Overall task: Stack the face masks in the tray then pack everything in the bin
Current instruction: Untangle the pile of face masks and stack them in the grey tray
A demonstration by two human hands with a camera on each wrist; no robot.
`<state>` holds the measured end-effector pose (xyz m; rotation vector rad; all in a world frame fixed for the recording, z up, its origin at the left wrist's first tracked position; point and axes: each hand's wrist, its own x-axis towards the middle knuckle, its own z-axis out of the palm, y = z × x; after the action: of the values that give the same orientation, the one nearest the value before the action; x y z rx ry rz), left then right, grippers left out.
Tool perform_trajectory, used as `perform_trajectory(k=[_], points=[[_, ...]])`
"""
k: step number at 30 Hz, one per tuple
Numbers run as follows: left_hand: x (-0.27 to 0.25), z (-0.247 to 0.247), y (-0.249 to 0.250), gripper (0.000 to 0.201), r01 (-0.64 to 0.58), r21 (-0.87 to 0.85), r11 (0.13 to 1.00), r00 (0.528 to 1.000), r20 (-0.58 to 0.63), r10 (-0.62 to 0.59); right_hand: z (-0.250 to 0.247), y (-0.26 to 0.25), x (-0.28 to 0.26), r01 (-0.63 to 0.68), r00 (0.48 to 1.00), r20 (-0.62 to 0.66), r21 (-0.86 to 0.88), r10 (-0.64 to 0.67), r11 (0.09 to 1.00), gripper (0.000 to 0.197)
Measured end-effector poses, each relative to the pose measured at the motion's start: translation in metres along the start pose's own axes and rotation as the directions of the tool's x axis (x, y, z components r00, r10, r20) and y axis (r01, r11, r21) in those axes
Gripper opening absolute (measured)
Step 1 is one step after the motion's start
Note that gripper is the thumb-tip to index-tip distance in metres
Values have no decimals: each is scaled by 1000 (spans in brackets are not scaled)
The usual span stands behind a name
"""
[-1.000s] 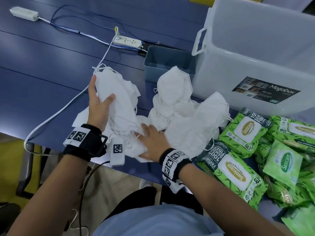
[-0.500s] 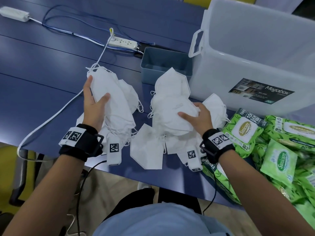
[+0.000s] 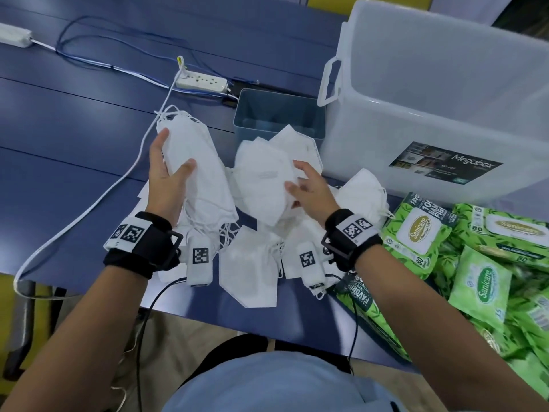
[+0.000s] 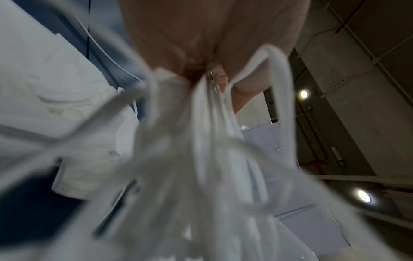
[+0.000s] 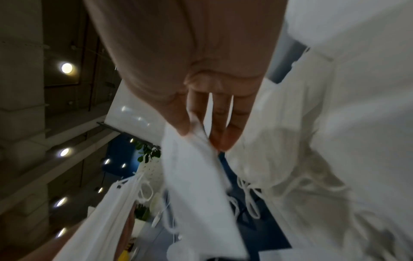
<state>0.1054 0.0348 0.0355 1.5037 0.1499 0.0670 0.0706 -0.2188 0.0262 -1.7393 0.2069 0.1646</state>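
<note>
My left hand [image 3: 169, 176] grips an upright stack of white face masks [image 3: 196, 162] above the blue table, thumb on its near face. Their ear loops [image 4: 201, 159] hang blurred before the left wrist camera. To its right, my right hand [image 3: 306, 185] pinches one white mask [image 3: 261, 179], held between thumb and fingers [image 5: 221, 127], just above the loose pile. More masks [image 3: 249, 272] lie flat near the table's front edge. The empty grey-blue tray [image 3: 315, 126] stands behind the pile. The translucent bin [image 3: 430, 99] stands right of the tray.
Green wipe packs [image 3: 421, 233] lie heaped at the right, in front of the bin. A white power strip [image 3: 202, 81] with blue and white cables lies behind the tray. A white cable [image 3: 98, 200] runs left of my left hand to the table edge.
My right hand left the near part of the pile, went to the masks on the right and lifted one. The left hand kept its stack, roughly in place.
</note>
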Motion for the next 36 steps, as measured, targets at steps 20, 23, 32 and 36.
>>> perform_trajectory(k=[20,23,32,36], points=[[1,9,-13,58,35,-7,999,998,46,-35,0,55,-22,208,940,246,-962,236,176,104],[-1,8,-14,56,41,0,999,998,57,-41,-2,53,-15,167,958,203,-969,200,181,85],[-8,6,-21,58,37,9,999,997,66,-38,23,43,-16,156,975,153,-988,158,-7,71],[-12,6,-18,58,40,13,999,996,74,-41,41,47,-13,184,979,172,-977,113,-107,54]])
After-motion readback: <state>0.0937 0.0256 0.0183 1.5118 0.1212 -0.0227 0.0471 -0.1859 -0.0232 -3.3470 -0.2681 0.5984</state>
